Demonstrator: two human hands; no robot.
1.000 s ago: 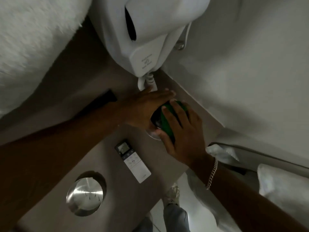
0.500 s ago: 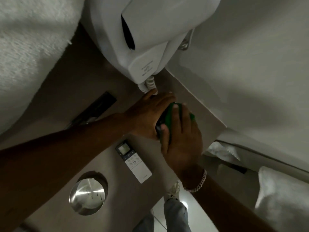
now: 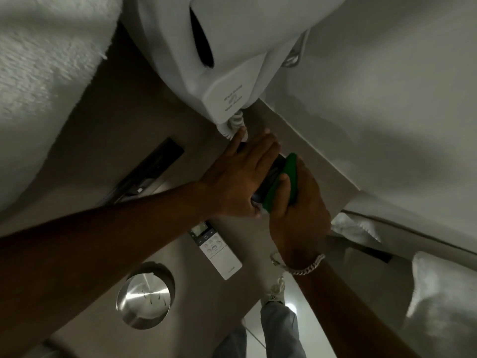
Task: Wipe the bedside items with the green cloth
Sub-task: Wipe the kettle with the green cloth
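Observation:
My left hand [image 3: 237, 182] grips a small dark round item [image 3: 271, 174] that stands on the brown bedside top [image 3: 129, 140] near the wall. My right hand [image 3: 296, 213] presses the green cloth [image 3: 286, 182] against the right side of that item, with fingers curled over the cloth. Most of the dark item is hidden between the two hands. A white remote control [image 3: 216, 250] with a small screen lies flat just below the hands. A round brushed-metal lid [image 3: 143, 298] sits lower left on the top.
A large white wall-mounted unit [image 3: 219, 47] with a coiled cord [image 3: 235, 122] hangs right above the hands. White fluffy bedding [image 3: 38, 73] is at the left, white pillows [image 3: 444, 301] at the right. A dark slot [image 3: 152, 169] is set into the top. My shoe [image 3: 273, 293] shows below.
My right hand has slid the green cloth from the top of the dark item around to its right side, wrist swinging left. My left hand keeps hold, shifted slightly up.

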